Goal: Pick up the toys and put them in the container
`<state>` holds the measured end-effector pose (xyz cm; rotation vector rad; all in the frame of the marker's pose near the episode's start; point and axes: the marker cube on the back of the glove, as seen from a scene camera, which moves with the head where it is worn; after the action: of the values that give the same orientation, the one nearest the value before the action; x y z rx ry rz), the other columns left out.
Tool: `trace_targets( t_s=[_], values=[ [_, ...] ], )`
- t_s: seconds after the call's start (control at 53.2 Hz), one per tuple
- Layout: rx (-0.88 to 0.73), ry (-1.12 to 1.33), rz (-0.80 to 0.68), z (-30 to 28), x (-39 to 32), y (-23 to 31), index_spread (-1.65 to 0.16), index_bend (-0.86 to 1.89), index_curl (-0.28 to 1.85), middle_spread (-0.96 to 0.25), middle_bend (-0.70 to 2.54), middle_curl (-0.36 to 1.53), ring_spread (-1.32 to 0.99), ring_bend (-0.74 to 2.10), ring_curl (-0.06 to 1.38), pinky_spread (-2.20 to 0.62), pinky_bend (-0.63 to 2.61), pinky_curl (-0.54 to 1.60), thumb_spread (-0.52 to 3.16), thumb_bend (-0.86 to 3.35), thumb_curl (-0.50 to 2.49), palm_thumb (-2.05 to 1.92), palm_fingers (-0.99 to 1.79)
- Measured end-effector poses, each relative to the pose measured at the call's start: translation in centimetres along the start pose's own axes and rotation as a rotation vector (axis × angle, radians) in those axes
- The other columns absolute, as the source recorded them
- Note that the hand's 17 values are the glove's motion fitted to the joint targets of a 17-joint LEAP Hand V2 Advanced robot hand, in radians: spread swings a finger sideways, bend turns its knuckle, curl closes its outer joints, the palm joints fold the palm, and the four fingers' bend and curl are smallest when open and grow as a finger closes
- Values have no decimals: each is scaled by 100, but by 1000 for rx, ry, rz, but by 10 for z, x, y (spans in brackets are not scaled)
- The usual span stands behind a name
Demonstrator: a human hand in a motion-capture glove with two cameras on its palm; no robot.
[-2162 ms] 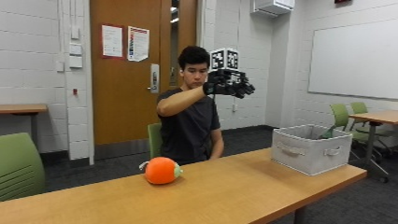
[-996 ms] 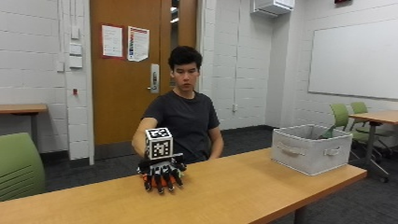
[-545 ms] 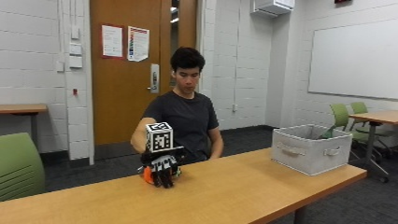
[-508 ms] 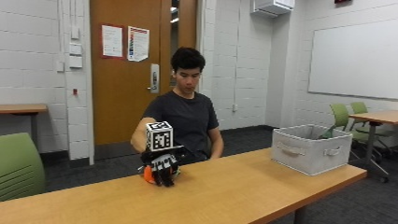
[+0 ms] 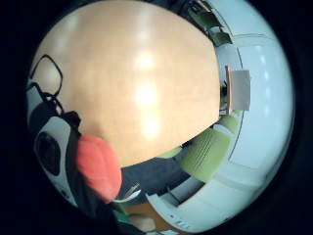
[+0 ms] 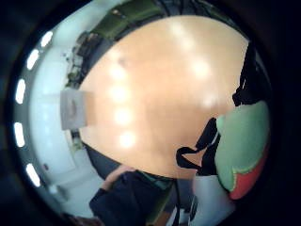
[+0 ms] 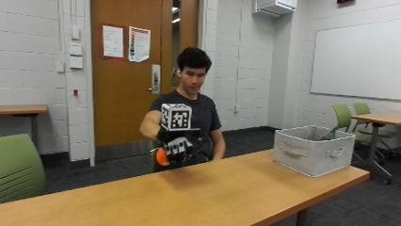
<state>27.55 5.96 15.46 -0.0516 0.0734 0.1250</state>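
Toy (image 7: pixel 162 157), orange with green top, is grasped in the gloved right hand (image 7: pixel 180 147), lifted clear of the counter (image 7: pixel 251 188); risk: slippage during the long carry to the container (image 7: pixel 311 150), well apart.

The person sits behind the table, torso upright and facing forward. The right arm is extended forward from the shoulder, bent at the elbow, with the forearm reaching out over the table's near region. The gloved right hand (image 7: pixel 180 149) is raised clear of the tabletop, back of the hand toward the outside camera, fingers curled downward and inward. The fingers enclose the orange toy (image 7: pixel 162 157), which protrudes at the thumb side of the grip. In the little finger side palm view, the toy's orange surface (image 5: pixel 99 167) lies directly against the palm. In the thumb side palm view, its green part (image 6: pixel 242 142) sits beside the palm straps. The other hand is not visible.
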Motion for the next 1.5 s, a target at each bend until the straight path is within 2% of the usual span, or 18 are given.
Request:
trace_targets(
  t_s=[0.113,0.244,0.526,0.733,0.79,0.846,0.94,1.034,1.203,1.297,1.41,1.504],
  values=[
    [50,0,-47,-66,-24,-19,-44,29,106,-41,81,62,-42,117,45,-45,79,35,83,18,63,63,116],
    [126,-14,-26,-131,-64,-35,-47,27,120,-40,87,66,-41,120,46,-46,80,36,79,18,70,64,115],
    [284,-70,-74,-245,-213,-55,-50,22,143,-39,91,71,-40,122,48,-46,83,37,74,17,82,64,113],
    [337,-79,-234,-293,-356,-52,-50,19,156,-39,91,73,-40,122,49,-46,84,38,73,15,90,62,112],
    [352,-99,-344,-303,-408,-36,-50,19,158,-39,90,73,-40,122,49,-46,84,38,73,15,92,61,113],
    [358,-162,-555,-308,-446,-24,-50,19,161,-39,90,73,-40,122,49,-46,84,38,73,15,94,61,112],
    [336,-243,-749,-308,-503,-11,-50,18,164,-39,90,74,-40,122,49,-46,84,38,73,14,97,61,113],
    [402,-42,-606,-296,-544,-27,-50,18,167,-39,89,74,-40,122,49,-46,83,38,73,14,100,61,112],
    [391,-52,-691,-284,-628,-16,-49,18,171,-39,89,75,-41,122,50,-46,83,38,74,13,105,60,112],
    [375,-87,-614,-277,-675,-12,-48,18,173,-39,88,76,-40,122,50,-46,83,38,74,12,107,60,113],
    [352,-176,-762,-263,-648,-47,-47,18,174,-39,88,76,-40,122,50,-46,83,38,75,11,110,60,112],
    [354,-188,-831,-248,-636,-67,-47,18,176,-40,87,76,-40,121,50,-46,83,38,75,11,112,59,112]
  ],
)
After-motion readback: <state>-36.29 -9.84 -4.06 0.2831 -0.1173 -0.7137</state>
